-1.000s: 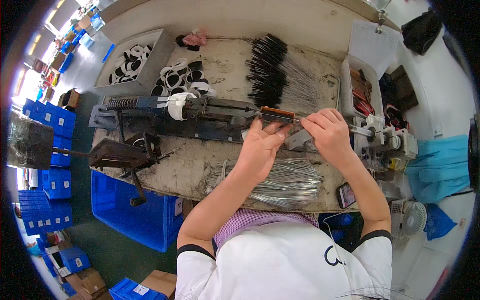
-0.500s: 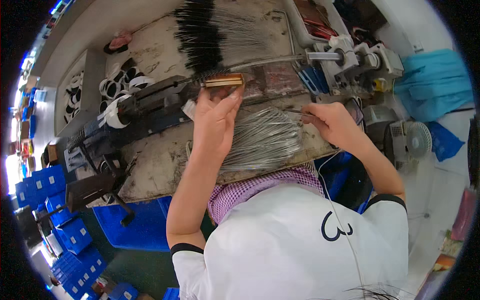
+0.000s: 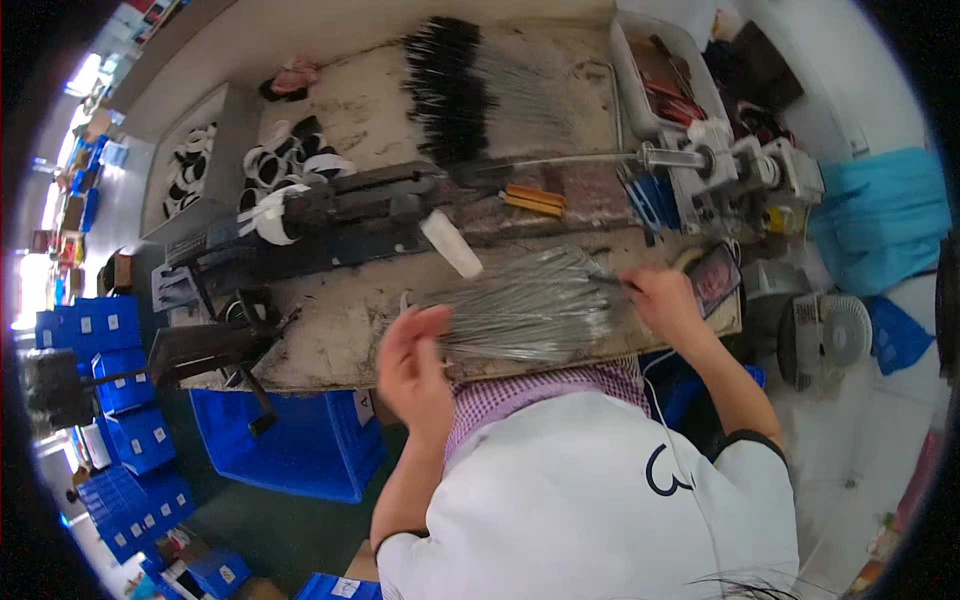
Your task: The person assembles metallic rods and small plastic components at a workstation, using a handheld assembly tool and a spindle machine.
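A bundle of thin silvery wires (image 3: 535, 310) lies on the near part of the worn bench (image 3: 335, 335). By its left end, my left hand (image 3: 415, 375) is slightly blurred; thumb and forefinger are apart with nothing visible between them. At the bundle's right end, the fingers of my right hand (image 3: 665, 303) are pinched together. Something thin and dark shows at their tips, too small to name. Behind the wires rest a yellow-brown wooden block (image 3: 533, 200) and a white roll-like piece (image 3: 452, 245).
A dark metal fixture (image 3: 350, 215) and a motor-driven chuck with a rod (image 3: 690, 158) line the bench. Black twisted brushes (image 3: 445, 90) lie behind, white and black rings (image 3: 290, 155) at left. A phone (image 3: 715, 278) lies right; a blue bin (image 3: 285, 440) stands below.
My left hand has left the wooden block and come nearer, to the wires' left end. The block now lies on the bench. My right hand stays by the wires' right end. The whole view has shifted.
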Action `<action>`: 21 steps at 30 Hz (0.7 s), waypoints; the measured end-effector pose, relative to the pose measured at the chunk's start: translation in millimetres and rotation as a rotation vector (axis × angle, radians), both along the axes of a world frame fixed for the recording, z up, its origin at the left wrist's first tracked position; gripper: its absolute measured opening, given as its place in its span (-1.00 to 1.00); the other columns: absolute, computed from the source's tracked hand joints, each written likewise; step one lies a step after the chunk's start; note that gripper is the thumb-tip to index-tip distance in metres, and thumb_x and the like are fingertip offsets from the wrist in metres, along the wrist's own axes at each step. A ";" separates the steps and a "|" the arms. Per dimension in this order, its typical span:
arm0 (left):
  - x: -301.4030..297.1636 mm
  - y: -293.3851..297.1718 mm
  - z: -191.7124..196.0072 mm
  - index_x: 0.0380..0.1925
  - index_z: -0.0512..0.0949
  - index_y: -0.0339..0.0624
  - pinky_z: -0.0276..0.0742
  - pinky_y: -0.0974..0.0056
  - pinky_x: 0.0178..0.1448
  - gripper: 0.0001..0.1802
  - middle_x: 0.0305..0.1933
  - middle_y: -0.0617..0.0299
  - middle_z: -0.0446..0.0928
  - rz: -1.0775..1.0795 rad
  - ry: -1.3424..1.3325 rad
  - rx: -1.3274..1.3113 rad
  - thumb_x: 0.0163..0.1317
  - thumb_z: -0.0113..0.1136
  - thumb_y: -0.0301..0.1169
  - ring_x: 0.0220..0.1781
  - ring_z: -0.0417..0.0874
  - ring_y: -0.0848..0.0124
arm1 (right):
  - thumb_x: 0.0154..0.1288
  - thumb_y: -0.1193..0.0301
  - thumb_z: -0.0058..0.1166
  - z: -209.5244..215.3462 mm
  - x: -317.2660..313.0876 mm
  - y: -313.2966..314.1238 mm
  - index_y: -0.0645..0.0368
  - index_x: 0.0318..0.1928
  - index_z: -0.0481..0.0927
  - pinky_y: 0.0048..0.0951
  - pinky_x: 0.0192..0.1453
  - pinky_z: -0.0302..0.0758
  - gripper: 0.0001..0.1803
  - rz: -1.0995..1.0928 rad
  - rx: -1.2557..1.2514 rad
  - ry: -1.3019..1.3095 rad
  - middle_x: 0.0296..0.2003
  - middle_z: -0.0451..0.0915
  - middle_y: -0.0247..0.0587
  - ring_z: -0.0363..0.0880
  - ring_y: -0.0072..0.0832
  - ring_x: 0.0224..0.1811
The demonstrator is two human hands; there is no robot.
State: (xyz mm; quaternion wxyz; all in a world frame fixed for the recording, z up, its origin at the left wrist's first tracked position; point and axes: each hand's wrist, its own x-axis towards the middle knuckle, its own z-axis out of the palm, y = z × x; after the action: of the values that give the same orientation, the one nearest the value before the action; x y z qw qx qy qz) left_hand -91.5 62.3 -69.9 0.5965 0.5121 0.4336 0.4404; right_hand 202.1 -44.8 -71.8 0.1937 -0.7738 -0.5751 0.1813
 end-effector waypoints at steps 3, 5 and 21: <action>-60.5 22.6 -19.2 0.27 0.08 -0.42 0.11 0.03 0.40 -0.41 0.33 -0.17 0.14 0.668 0.667 0.848 0.31 0.03 -0.46 0.36 0.22 0.04 | 0.01 0.57 0.06 6.9 -3.5 -5.9 0.24 -0.26 0.61 -0.20 -0.23 0.51 -0.78 0.019 0.021 -0.110 -0.39 0.58 0.02 0.57 -0.01 -0.31; -107.3 41.0 -16.0 0.32 -0.12 -0.44 -0.02 0.00 0.43 -0.26 0.38 -0.23 -0.02 0.995 0.970 0.957 0.31 0.06 -0.41 0.38 0.13 -0.01 | -0.01 0.57 0.06 11.0 -3.1 -6.9 0.24 -0.31 0.61 -0.18 -0.26 0.51 -0.81 -0.006 0.067 -0.113 -0.40 0.58 0.02 0.57 -0.02 -0.34; -148.0 40.0 -26.1 0.31 -0.02 -0.47 0.03 0.04 0.42 -0.31 0.37 -0.24 0.07 1.031 0.924 0.469 0.28 0.05 -0.47 0.41 0.13 -0.01 | 0.31 0.48 0.04 118.5 45.3 23.0 0.29 -0.22 0.53 -0.58 -0.34 0.49 -0.88 -0.434 0.591 0.075 -0.49 0.62 -0.26 0.56 -0.63 -0.50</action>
State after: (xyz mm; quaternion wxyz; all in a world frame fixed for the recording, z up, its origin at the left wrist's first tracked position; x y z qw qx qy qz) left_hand -239.5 102.4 -96.0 -0.0557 0.4909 0.7213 0.4853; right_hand 247.4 -21.8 46.7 0.4637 -0.7814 -0.4175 -0.0095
